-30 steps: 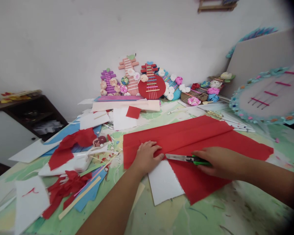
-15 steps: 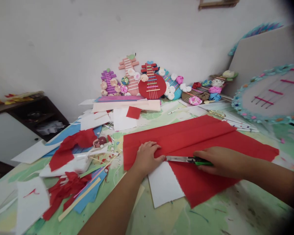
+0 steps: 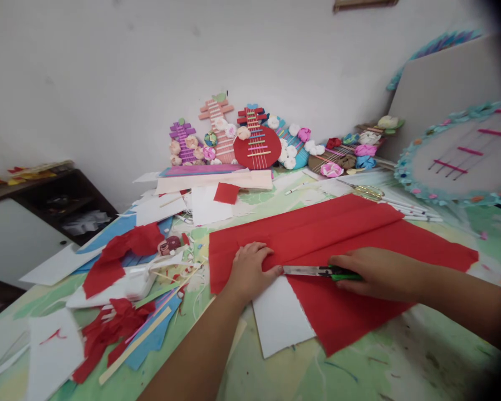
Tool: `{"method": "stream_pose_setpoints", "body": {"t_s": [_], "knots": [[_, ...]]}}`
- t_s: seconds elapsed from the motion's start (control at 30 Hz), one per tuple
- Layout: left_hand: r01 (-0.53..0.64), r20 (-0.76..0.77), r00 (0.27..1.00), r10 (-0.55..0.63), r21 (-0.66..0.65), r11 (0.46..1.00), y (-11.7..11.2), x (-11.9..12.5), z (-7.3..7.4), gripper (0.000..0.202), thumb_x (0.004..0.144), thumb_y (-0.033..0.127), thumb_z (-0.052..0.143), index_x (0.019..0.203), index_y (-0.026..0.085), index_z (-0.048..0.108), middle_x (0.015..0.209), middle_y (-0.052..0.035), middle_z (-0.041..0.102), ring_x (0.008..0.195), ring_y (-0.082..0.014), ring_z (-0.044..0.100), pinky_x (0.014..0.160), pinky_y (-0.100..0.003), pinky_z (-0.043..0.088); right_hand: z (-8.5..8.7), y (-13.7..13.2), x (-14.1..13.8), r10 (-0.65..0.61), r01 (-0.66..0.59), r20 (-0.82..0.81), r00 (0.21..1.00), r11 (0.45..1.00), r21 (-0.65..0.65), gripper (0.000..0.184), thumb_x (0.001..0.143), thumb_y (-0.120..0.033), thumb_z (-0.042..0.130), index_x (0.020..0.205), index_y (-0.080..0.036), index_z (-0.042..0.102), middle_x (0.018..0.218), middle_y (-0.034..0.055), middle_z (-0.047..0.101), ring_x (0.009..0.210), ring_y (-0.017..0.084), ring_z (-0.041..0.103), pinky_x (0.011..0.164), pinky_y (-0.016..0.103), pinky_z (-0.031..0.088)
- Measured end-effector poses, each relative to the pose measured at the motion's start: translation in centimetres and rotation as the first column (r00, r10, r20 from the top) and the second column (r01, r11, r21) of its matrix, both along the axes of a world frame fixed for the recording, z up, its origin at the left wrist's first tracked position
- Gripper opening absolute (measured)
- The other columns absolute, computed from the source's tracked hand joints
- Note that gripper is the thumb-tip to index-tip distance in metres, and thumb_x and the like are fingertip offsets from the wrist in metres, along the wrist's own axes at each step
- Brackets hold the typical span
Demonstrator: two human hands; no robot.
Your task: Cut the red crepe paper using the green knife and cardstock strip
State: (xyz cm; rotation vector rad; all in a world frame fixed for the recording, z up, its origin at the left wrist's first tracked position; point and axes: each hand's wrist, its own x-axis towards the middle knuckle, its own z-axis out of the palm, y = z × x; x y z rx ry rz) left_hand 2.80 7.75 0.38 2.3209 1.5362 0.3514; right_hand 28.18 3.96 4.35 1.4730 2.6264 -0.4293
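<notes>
1. Sheet of red material (image 3: pixel 317 236) lies spread on the surface (image 3: pixel 275 384) in front of the person, its far part doubled over in a long fold.
2. Left hand (image 3: pixel 253 268): palm down on the near left part of the red sheet, fingers forward and thumb out to the right. Its grip is open and flat, closed around nothing.
3. Right hand (image 3: pixel 376 273): its grip is closed around the green and black handle of a cutter knife (image 3: pixel 325 272), over the middle of the red sheet.
4. The knife's long blade points left along the near side of the fold. Its tip is just beside the left thumb; whether they touch, I cannot tell.
5. White board (image 3: pixel 280 320) shows below the left hand, alongside the red sheet's slanting near edge; its upper end is hidden.
6. Beyond the red sheet's far right side are gold-handled scissors (image 3: pixel 369 192) and several white sticks (image 3: pixel 415 212).
7. Crumpled red scraps (image 3: pixel 117 329) and blue pieces (image 3: pixel 152 342) lie to the left, well apart from the knife.
8. Against the wall at the back stands a red lute-shaped craft (image 3: pixel 256 149), with a purple one (image 3: pixel 183 142) farther left.
</notes>
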Motion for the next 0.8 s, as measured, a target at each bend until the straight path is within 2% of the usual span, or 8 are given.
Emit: {"method": "stream_pose_setpoints", "body": {"t_s": [0.27,0.4,0.5,0.63,0.8], "knots": [[0.009,0.024,1.0,-0.01,0.033,0.999,0.2,0.0,-0.3,0.042,0.077,0.051,0.049,0.109,0.024,0.054,0.125,-0.0028,0.045,0.119,-0.0253,0.032,0.101,-0.042,0.018,0.3,0.1,-0.5,-0.008,0.008,0.026,1.0,1.0,0.005,0.02,0.081,-0.034,0.043,0.094,-0.023,0.054,0.075,0.0064,0.06,0.066,0.02,0.055,0.053,0.028,0.032],[0.014,0.056,0.998,-0.017,0.064,0.998,0.3,-0.2,-0.3,0.022,0.08,0.04,0.049,0.088,0.023,0.06,0.118,-0.0024,0.05,0.113,-0.0229,0.039,0.099,-0.041,0.024,0.3,0.5,-0.6,-0.033,0.033,-0.013,0.999,0.999,0.004,0.02,0.081,-0.032,0.043,0.094,-0.023,0.055,0.078,0.0068,0.061,0.068,0.02,0.055,0.055,0.028,0.033],[0.033,0.076,0.996,-0.04,0.081,0.996,0.3,-0.5,-0.3,0.017,0.082,0.033,0.048,0.078,0.022,0.06,0.115,-0.0019,0.052,0.11,-0.0197,0.042,0.095,-0.035,0.031,0.2,0.7,-0.3,-0.06,0.06,-0.052,0.997,0.998,-0.006,0.021,0.081,-0.032,0.044,0.097,-0.023,0.055,0.081,0.0063,0.061,0.07,0.02,0.055,0.057,0.029,0.035],[0.061,0.071,0.995,-0.07,0.12,0.991,0.1,-1.1,-0.2,0.016,0.081,0.026,0.048,0.089,0.022,0.061,0.117,-0.0028,0.05,0.112,-0.0189,0.04,0.096,-0.032,0.03,-0.1,0.9,0.0,-0.062,0.059,-0.076,0.995,0.997,-0.045,0.026,0.08,-0.037,0.045,0.099,-0.024,0.054,0.083,0.0059,0.061,0.072,0.021,0.056,0.059,0.029,0.037],[0.053,0.015,0.998,-0.056,0.142,0.988,0.0,-1.4,-0.1,0.03,0.082,0.026,0.046,0.11,0.019,0.054,0.125,-0.0057,0.045,0.119,-0.0217,0.032,0.101,-0.035,0.023,-0.5,0.9,-0.4,-0.037,0.037,-0.086,0.996,0.999,-0.002,0.021,0.08,-0.035,0.044,0.093,-0.024,0.056,0.081,0.005,0.061,0.07,0.02,0.056,0.058,0.029,0.038]]}}
